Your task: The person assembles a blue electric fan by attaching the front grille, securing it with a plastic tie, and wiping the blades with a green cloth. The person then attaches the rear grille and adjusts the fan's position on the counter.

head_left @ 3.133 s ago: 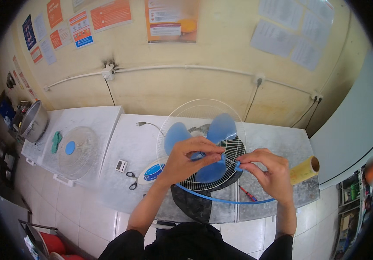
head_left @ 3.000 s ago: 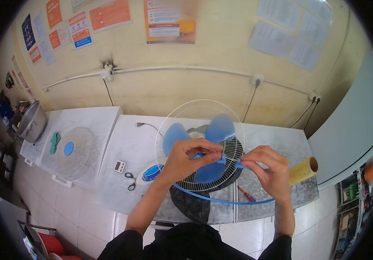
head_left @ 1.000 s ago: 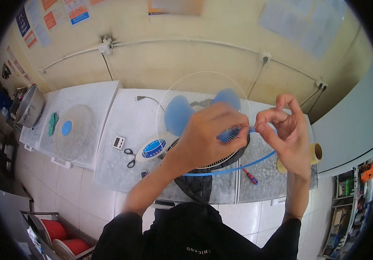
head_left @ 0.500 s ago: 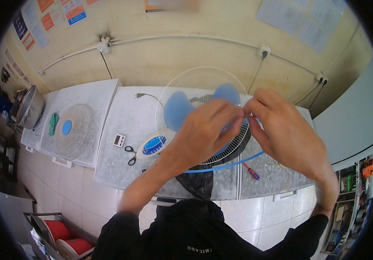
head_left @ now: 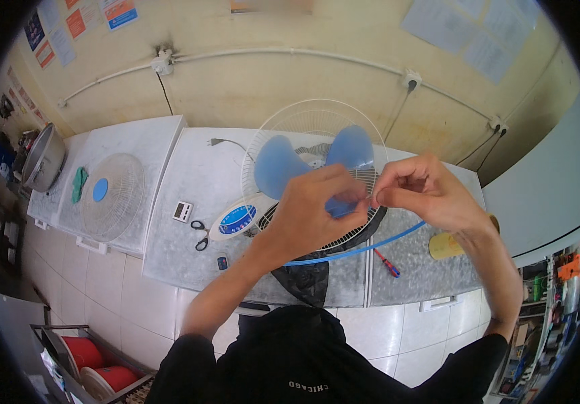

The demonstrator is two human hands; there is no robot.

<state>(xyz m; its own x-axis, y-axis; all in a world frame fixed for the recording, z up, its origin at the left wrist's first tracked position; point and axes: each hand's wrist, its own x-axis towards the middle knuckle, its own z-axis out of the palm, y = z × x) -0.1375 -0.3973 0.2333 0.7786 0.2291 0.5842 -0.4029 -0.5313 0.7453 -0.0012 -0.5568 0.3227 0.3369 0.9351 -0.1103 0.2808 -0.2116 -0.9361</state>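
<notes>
Both my hands are raised over a fan with pale blue blades (head_left: 278, 167) and a white wire guard (head_left: 317, 102) behind them. The fingers of my left hand (head_left: 320, 205) are pinched together, close to the pinched thumb and fingertips of my right hand (head_left: 428, 192). Whatever sits between the fingertips is too small to make out. Below my hands a thin blue band (head_left: 371, 245) curves along the fan's near side. A black plastic bag (head_left: 310, 281) lies partly under the fan. The fan's white base with a blue panel (head_left: 238, 219) shows left of my left wrist.
Scissors (head_left: 200, 236), a white timer (head_left: 182, 211) and a small dark remote (head_left: 222, 261) lie left. A red-and-blue screwdriver (head_left: 388, 264) and a yellow can (head_left: 442, 246) are right. A second wire guard (head_left: 118, 195), green cloth (head_left: 79, 184) and metal pot (head_left: 44, 160) stand farther left.
My hands have come slightly down and my right hand has turned, its fingers curling more. The blue band's right end sits lower. The yellow can and the remote have come into clearer view.
</notes>
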